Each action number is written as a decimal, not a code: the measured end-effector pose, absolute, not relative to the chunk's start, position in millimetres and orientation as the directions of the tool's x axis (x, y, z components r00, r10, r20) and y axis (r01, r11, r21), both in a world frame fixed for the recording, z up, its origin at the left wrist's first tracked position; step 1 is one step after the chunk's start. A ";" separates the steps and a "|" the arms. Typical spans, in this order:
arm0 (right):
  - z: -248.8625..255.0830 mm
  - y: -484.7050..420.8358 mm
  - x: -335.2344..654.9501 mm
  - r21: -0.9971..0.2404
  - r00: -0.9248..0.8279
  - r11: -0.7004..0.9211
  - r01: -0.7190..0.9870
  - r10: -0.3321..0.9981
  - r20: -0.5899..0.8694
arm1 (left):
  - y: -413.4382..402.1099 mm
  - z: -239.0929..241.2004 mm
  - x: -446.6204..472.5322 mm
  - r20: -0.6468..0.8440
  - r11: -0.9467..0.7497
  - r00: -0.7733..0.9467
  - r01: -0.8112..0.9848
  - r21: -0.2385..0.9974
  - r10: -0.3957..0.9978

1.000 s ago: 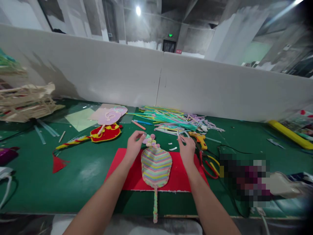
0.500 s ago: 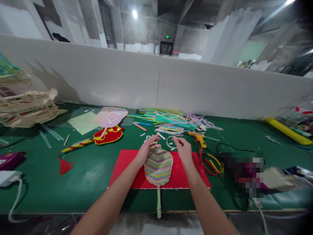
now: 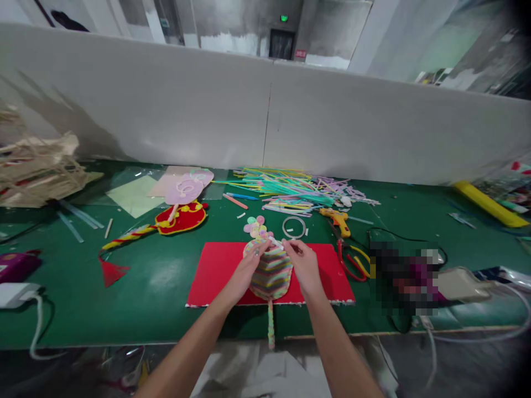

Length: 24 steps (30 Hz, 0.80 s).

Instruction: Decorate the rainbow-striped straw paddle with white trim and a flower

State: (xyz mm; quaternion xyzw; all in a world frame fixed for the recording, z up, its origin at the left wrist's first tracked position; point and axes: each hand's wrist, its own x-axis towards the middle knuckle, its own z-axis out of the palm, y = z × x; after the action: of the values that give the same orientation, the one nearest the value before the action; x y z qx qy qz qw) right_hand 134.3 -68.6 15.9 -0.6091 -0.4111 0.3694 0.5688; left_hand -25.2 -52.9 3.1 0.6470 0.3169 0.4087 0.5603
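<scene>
A small white strip (image 3: 275, 242) is pinched between the fingertips of both hands, above the top of a striped round fan (image 3: 271, 279). My left hand (image 3: 248, 268) is closed on the strip's left end. At its right end, the fingers of my right hand (image 3: 305, 264) are closed too. The pastel-striped fan lies on a red board (image 3: 218, 271), its handle (image 3: 271, 326) sticking out past the front edge. Several pastel discs (image 3: 255, 225) lie just behind the fan's top. To their right rests a clear ring-shaped coil (image 3: 284, 227) with small white scraps about it.
Pastel strips (image 3: 286, 190) lie heaped at the back. A yellow glue gun (image 3: 341, 222) and red-and-yellow-handled pliers (image 3: 352, 268) are to the right. A red fan (image 3: 180, 219) with a tassel (image 3: 112, 272) lies left, under a lilac one (image 3: 186, 189). A partition (image 3: 166, 105) stands behind.
Both hands have drawn nearer each other over the fan's top; the white strip is now between them. My right hand has left the coil. The camera has tilted down.
</scene>
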 end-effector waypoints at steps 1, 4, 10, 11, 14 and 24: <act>15.2 -71.2 134.1 -0.997 0.385 -0.026 0.067 0.923 0.002 | -55.7 3.7 -25.7 0.169 -0.163 0.469 -0.053 0.985 0.867; 11.5 -78.1 134.3 -0.998 0.378 -0.054 0.034 0.925 -0.037 | -62.3 4.6 -26.5 0.153 -0.148 0.468 -0.047 0.988 0.870; 6.5 -88.9 132.0 -0.994 0.380 -0.106 0.014 0.920 -0.092 | -76.8 3.9 -29.1 0.120 -0.155 0.456 0.040 0.987 0.882; 6.7 -90.1 130.6 -0.994 0.376 -0.112 0.013 0.921 -0.099 | -79.2 3.1 -29.4 0.112 -0.156 0.457 0.060 0.986 0.882; 7.7 -91.9 126.3 -0.993 0.367 -0.118 0.010 0.924 -0.106 | -84.9 0.0 -30.1 0.120 -0.185 0.468 0.096 0.978 0.876; 7.0 -80.8 128.7 -0.980 0.375 -0.196 0.023 0.911 -0.173 | -85.6 2.4 -43.2 0.125 -0.322 0.462 0.377 0.868 0.878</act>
State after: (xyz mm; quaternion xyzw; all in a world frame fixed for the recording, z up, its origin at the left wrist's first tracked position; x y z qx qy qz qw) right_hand 128.7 -80.8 7.0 -0.6452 -0.3617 0.4262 0.5209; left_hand -43.2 -85.6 2.4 0.7523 0.4172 0.3081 0.4063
